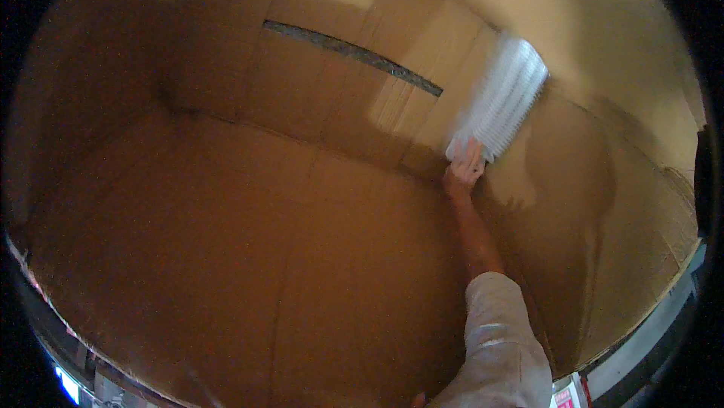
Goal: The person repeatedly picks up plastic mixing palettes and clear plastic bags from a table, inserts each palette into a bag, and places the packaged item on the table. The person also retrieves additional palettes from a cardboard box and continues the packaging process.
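With its arm stretched deep into a large brown cardboard box (226,257), my right hand (464,168) grips the near end of a long, clear plastic package of ribbed, stacked pieces (507,91). The package slants up and to the right, close to the box's far right corner. Motion blurs its left side, and what the stacked pieces are cannot be made out. A small bit of skin at the lower edge looks like a fingertip of my left hand (419,401); the rest of that hand is out of the picture.
A long dark slot (353,52) cuts through the box's far wall. The right wall (573,151) rises beside my arm and carries its shadow. Past the near rim, a small bright screen (67,386) shows at lower left and a white and pink item (566,395) at lower right.
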The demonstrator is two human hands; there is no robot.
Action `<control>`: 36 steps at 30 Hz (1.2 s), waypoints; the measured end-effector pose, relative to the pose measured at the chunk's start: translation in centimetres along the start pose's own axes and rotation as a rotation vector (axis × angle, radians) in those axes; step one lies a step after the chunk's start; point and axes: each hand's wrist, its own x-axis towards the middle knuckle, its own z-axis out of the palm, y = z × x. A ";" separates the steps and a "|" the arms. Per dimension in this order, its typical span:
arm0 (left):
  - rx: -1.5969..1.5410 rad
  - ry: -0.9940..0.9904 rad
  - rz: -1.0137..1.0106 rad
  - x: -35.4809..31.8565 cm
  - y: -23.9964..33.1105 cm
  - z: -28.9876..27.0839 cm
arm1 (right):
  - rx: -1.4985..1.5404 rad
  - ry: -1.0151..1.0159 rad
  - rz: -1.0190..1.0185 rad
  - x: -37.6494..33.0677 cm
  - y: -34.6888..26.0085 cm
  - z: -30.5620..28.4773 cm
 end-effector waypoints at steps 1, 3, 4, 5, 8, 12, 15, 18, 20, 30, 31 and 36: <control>-0.002 0.001 -0.022 -0.2 0.1 0.1 | 0.121 -0.046 0.030 0.2 0.8 -0.1; 0.009 0.016 -0.043 -0.8 0.3 0.2 | 0.323 -0.067 0.087 0.9 3.0 -0.5; 0.018 0.027 -0.046 -1.3 0.3 0.3 | 0.379 -0.175 0.151 1.4 4.1 -0.9; 0.028 0.043 -0.048 -1.7 0.4 0.3 | 0.426 -0.186 0.200 2.1 5.3 -1.2; 0.047 0.086 -0.037 -2.6 0.7 0.7 | 0.452 -0.331 0.275 4.8 7.3 -1.9; 0.089 0.150 -0.025 -2.4 0.8 1.1 | 0.439 -0.467 0.327 7.7 8.3 -2.9; 0.113 0.178 -0.015 -2.2 1.0 1.3 | 0.395 -0.492 0.237 9.3 9.1 -3.2; 0.143 0.183 -0.039 -2.1 1.9 1.1 | 0.299 -0.495 0.117 11.3 10.7 -2.8; 0.154 0.178 -0.146 -2.2 2.6 0.8 | 0.300 -0.646 0.078 12.5 11.6 -2.2; 0.027 -0.109 -0.004 -1.5 0.6 -2.6 | 0.545 -0.682 -0.132 13.6 14.2 -0.1; 0.034 -0.113 0.010 -1.4 0.5 -2.9 | 0.526 -0.732 -0.143 13.6 14.3 -0.1; 0.066 -0.153 0.011 -1.3 0.8 -2.7 | 0.477 -0.778 -0.174 14.9 14.4 -0.2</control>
